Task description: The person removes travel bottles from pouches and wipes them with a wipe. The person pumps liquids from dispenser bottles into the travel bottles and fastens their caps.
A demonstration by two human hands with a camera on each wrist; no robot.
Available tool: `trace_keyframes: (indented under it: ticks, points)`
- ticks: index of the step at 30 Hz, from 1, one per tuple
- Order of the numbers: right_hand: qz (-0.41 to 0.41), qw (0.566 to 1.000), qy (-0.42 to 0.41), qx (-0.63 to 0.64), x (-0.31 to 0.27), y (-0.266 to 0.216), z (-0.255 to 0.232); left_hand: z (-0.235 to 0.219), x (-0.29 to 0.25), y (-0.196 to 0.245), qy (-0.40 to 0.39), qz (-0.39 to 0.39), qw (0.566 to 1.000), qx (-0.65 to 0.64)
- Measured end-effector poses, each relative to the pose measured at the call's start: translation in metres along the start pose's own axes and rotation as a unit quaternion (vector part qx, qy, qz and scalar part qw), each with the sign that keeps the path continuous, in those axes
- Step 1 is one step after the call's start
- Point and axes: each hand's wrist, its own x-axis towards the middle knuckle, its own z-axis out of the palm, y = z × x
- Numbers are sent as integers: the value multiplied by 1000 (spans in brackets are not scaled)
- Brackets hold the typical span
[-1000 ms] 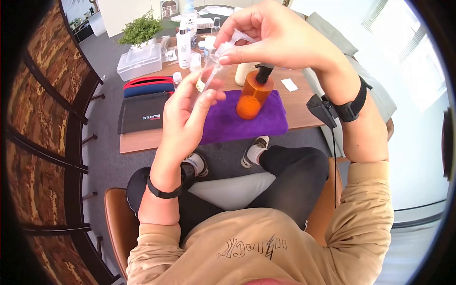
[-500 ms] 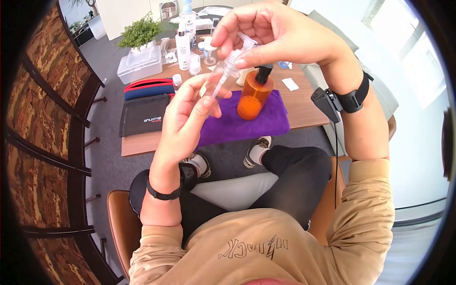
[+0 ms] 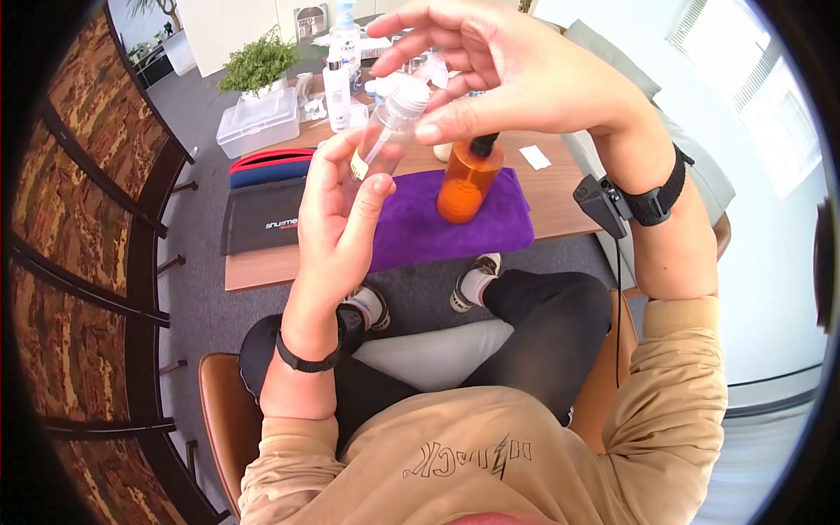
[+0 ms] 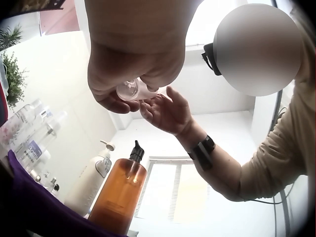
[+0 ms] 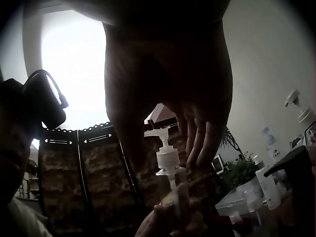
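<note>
Fingers of my right hand [image 3: 512, 74] have spread wider since the earlier frames, and the clear plastic pump bottle [image 3: 385, 144] has shifted a little, its white pump collar [image 3: 408, 93] now out from between my fingertips. My right hand is open around the pump, fingers loosely bent on one side and thumb on the other; in the right wrist view they look apart from the collar, though I cannot tell whether my thumb brushes it in the head view. My left hand [image 3: 337, 219] grips the body of the clear bottle, fingers and thumb curled round it, holding it above the near side of the brown wooden table [image 3: 560, 206]. In the right wrist view the bottle looks nearly upright, its white pump head [image 5: 159, 133] on top.

Beyond my hands, an amber bottle with a black pump [image 3: 464, 188] stands on a folded purple cloth [image 3: 407, 232]. A flat dark grey pouch [image 3: 254, 210] lies to the left of the cloth, and a small white paper piece [image 3: 534, 157] lies to its right.
</note>
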Motion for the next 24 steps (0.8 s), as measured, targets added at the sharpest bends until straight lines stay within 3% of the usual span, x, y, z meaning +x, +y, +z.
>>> trace_keyframes:
  ticks: [2,4,5,8,10,11,12,13,14,16,17,20,22,23,24]
  points:
    - [-16,998,28,-51,1,2,-4,2,0,1,7,10,1000,5]
    - [-8,994,-60,-89,-4,-10,-12,2,0,3,1,9,1000,15]
    - [-8,994,-60,-90,-3,-8,-11,1,0,2,2,10,1000,14]
    - [-22,999,-28,7,7,15,-7,-3,0,0,-5,-7,1000,15]
    - [-199,975,-6,-101,19,28,-3,-1,1,2,-1,-1,1000,7]
    - [-199,975,-7,-101,12,20,-10,0,1,3,-1,-1,1000,7]
    - [-37,995,-1,-94,5,-22,-4,1,0,4,5,0,1000,8]
    - [126,988,4,-84,0,-44,-1,2,0,4,11,1,1000,9]
    - [126,988,4,-84,0,-36,-2,1,0,3,11,1,1000,9]
    - [13,1000,-22,-13,2,-8,-4,-3,1,0,-7,-7,1000,25]
    - [14,1000,-22,-13,2,-3,-2,-2,1,0,-7,-7,1000,25]
    - [-55,997,39,-44,2,2,6,0,1,3,0,0,1000,17]
    - [-112,963,67,-234,-1,2,5,1,1,5,3,4,1000,14]
    - [-111,963,68,-234,0,-6,3,0,0,5,3,3,1000,14]
    - [9,982,36,-184,1,-24,0,-2,0,4,-1,3,1000,21]
